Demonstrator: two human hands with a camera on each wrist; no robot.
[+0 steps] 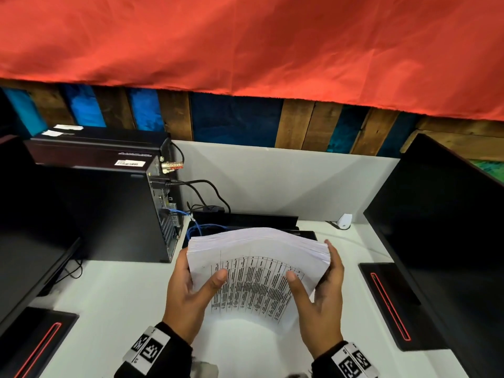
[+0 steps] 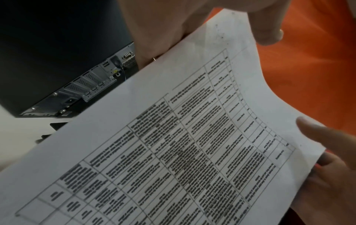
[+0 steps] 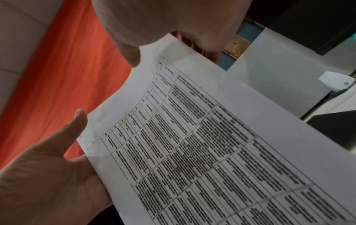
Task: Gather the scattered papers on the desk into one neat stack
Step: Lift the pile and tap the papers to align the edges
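A thick stack of white papers [image 1: 256, 268] stands on edge on the white desk [image 1: 122, 293], bowed, its front sheet showing a printed table. My left hand [image 1: 199, 271] grips the stack's left side, thumb on the front and fingers behind. My right hand [image 1: 313, 266] grips the right side the same way. In the left wrist view the printed sheet [image 2: 173, 137] fills the frame, with my left thumb [image 2: 269, 35] at its top edge. The right wrist view shows the sheet [image 3: 212, 152] with my right thumb [image 3: 133, 57] on it. The stack hides the desk behind it.
A black computer tower [image 1: 114, 203] stands close on the left, with cables [image 1: 207, 227] trailing behind the stack. Dark monitors stand at far left [image 1: 27, 227] and right [image 1: 450, 227], their bases on the desk. A small white device [image 1: 344, 221] sits by the grey partition.
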